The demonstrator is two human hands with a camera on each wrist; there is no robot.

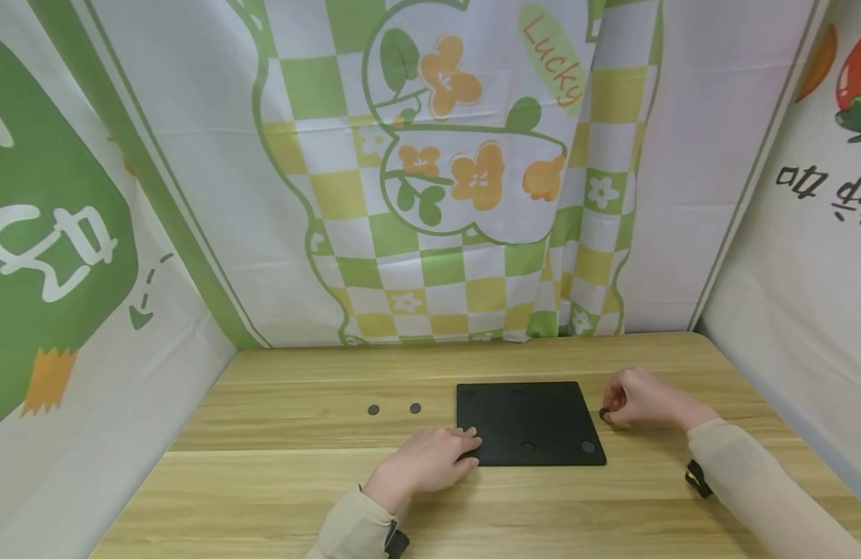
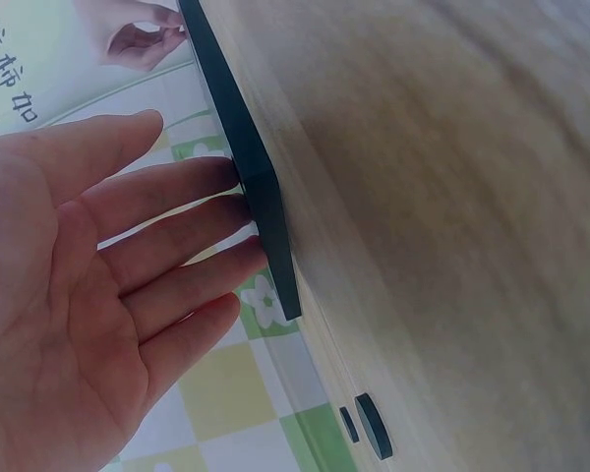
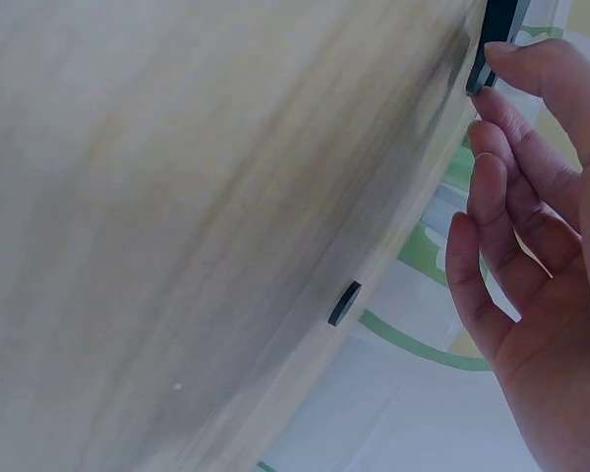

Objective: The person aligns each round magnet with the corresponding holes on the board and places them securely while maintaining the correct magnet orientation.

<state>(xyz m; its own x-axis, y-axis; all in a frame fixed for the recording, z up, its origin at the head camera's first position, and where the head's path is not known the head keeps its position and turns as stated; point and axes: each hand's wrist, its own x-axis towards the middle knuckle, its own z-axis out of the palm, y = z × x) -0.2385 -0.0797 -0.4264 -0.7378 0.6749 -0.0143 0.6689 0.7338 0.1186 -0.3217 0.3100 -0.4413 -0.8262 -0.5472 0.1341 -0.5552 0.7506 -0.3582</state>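
A flat black board (image 1: 524,423) with several round recess outlines lies on the table. A dark grey disc (image 1: 588,447) sits at its near right corner. My left hand (image 1: 430,460) rests its fingertips on the board's left edge; in the left wrist view the fingers are nearly straight and touch the board (image 2: 261,197). Just right of the board, my right hand (image 1: 643,400) pinches a small dark disc (image 1: 604,414) between thumb and forefinger. In the right wrist view another disc (image 3: 344,303) lies on the table near the right hand; the head view does not show it.
Two grey discs, a left one (image 1: 373,410) and a right one (image 1: 415,408), lie on the wooden table (image 1: 297,497) left of the board. A printed cloth (image 1: 444,295) hangs behind the table's far edge, with more cloth at both sides.
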